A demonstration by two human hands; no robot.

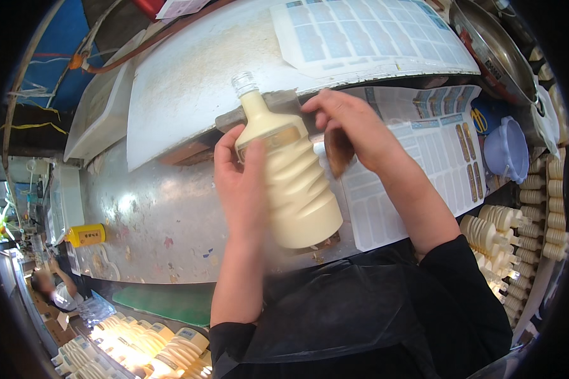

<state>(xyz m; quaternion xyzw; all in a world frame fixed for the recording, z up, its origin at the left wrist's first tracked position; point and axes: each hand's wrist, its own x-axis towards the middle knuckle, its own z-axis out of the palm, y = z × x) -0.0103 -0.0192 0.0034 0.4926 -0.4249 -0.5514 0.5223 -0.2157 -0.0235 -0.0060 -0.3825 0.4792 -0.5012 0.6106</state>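
A cream plastic bottle with spiral ridges and a clear threaded neck leans on the metal worktop in front of me, its neck pointing away. A gold-brown label lies across its shoulder. My left hand grips the bottle's left side, thumb near the label; motion blurs part of it. To the right of the neck, my right hand is curled with its fingertips close to the bottle. Held under its palm is a brown wedge-shaped piece, whose kind I cannot make out. A grey block sits behind the bottle.
Label sheets lie on the right, others on the raised white board. A lilac bucket and metal pan stand right. A yellow bottle is left. Cream bottles crowd both lower sides. A person is far left.
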